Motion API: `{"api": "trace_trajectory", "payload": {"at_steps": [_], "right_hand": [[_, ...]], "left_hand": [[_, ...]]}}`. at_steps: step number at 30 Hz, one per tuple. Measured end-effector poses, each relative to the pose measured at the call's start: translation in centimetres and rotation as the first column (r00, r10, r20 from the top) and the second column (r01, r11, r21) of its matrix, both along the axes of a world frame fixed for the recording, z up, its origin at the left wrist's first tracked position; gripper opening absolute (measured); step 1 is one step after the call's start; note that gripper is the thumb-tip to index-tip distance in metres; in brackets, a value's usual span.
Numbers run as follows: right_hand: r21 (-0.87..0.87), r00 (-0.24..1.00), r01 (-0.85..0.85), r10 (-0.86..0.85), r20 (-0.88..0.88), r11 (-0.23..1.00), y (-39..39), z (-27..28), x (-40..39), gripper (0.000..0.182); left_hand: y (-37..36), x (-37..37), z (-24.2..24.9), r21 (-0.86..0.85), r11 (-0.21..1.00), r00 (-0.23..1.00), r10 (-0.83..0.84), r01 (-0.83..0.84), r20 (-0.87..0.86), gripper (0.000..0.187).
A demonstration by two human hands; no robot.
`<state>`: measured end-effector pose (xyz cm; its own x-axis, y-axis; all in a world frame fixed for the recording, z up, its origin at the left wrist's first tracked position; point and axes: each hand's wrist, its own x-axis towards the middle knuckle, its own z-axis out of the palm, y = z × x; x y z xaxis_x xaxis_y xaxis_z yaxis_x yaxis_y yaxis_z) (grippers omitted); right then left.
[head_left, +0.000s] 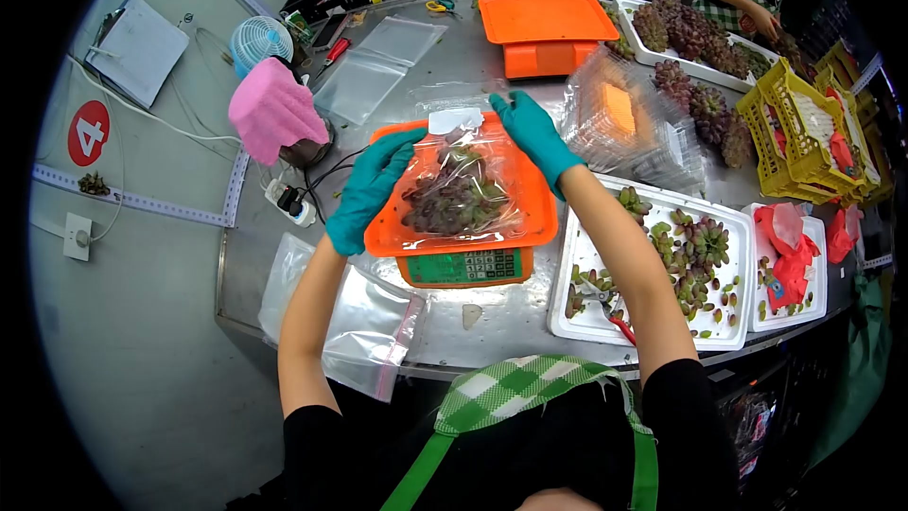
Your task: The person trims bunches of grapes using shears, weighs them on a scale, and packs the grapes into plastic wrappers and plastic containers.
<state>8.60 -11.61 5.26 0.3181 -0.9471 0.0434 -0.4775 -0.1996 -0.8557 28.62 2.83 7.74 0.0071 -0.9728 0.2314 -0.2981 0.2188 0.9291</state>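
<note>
A clear plastic bag of dark red and green grapes (459,194) lies on the orange pan (537,218) of a scale, whose green keypad panel (468,268) shows below. Near the bag's top is a white label (456,120). My left hand (371,187), in a teal glove, rests along the pan's left side with fingers stretched toward the bag. Gloved alike, my right hand (537,135) is at the pan's upper right corner, its fingertips spread beside the bag's upper edge.
Flat clear bags (364,331) lie front left, more (369,71) farther back. Clear plastic boxes (629,118) and a white tray of loose grapes (662,322) stand right. A second orange scale (544,19) sits at the back. Two people work across the table.
</note>
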Motion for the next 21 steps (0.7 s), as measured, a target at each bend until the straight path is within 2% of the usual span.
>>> {"api": "trace_trajectory", "payload": {"at_steps": [1,3,4,6,7,8,9,11,12,14,15,16,17,19,21], "right_hand": [[0.12,0.998,0.038,-0.045,0.054,0.992,-1.4,-1.5,0.4,0.059],[0.354,0.981,0.085,-0.142,0.136,0.931,-4.7,-5.7,1.5,0.069],[0.566,0.919,-0.061,-0.175,0.353,0.822,-3.8,-3.5,1.0,0.066],[0.693,0.813,-0.12,-0.33,0.48,0.711,-3.8,-2.5,1.1,0.063],[0.743,0.747,-0.159,-0.413,0.521,0.65,-4.2,-2.3,1.3,0.062],[0.699,0.759,-0.23,-0.325,0.564,0.677,-5.0,-2.4,1.3,0.06],[0.611,0.72,-0.296,-0.248,0.648,0.734,-5.4,-2.8,1.3,0.057],[0.411,0.622,-0.415,-0.076,0.779,0.812,-3.5,0.6,1.1,0.053],[0.32,0.643,-0.494,0.091,0.761,0.808,-3.6,1.0,1.0,0.045],[0.045,0.68,-0.519,0.381,0.626,0.854,-1.4,2.3,0.2,0.044],[-0.095,0.691,-0.537,0.502,0.519,0.838,0.0,3.1,-0.6,0.043],[0.029,0.673,-0.626,0.521,0.526,0.779,1.1,3.8,-1.5,0.034],[0.033,0.678,-0.656,0.569,0.466,0.754,2.7,3.7,-2.3,0.032],[-0.199,0.745,-0.631,0.658,0.114,0.749,6.0,4.1,-3.8,0.041],[-0.507,0.761,-0.584,0.645,-0.069,0.634,7.2,3.0,-4.4,0.046]], "left_hand": [[0.9,0.6,-0.1,-0.086,0.991,0.985,0.11,-0.099,0.134,0.028],[2.9,1.6,-0.9,-0.291,0.921,0.866,0.354,-0.258,0.353,0.03],[4.5,1.9,-1.6,-0.217,0.902,0.852,0.426,-0.373,0.304,0.032],[7.3,2.0,-3.1,-0.059,0.82,0.794,0.567,-0.57,0.219,0.037],[8.6,1.7,-3.8,0.138,0.804,0.816,0.569,-0.579,0.107,0.04],[9.9,1.3,-4.5,0.329,0.769,0.813,0.583,-0.548,-0.01,0.042],[10.9,0.9,-4.9,0.506,0.719,0.786,0.607,-0.477,-0.122,0.045],[12.3,-1.3,-3.8,0.583,0.792,0.769,0.485,-0.183,-0.417,0.053],[12.0,-2.1,-3.8,0.568,0.822,0.702,0.423,-0.031,-0.573,0.06],[11.6,-2.7,-4.5,0.507,0.862,0.612,0.4,0.002,-0.682,0.062],[11.3,-2.9,-4.8,0.472,0.881,0.562,0.381,0.019,-0.734,0.062],[10.8,-2.8,-4.5,0.497,0.868,0.476,0.432,0.012,-0.766,0.064],[10.6,-2.9,-3.9,0.484,0.875,0.483,0.413,0.027,-0.772,0.067],[10.4,-3.2,-3.0,0.457,0.887,0.497,0.37,0.062,-0.785,0.071],[10.2,-2.4,-3.4,0.442,0.887,0.54,0.307,0.136,-0.783,0.064]]}}
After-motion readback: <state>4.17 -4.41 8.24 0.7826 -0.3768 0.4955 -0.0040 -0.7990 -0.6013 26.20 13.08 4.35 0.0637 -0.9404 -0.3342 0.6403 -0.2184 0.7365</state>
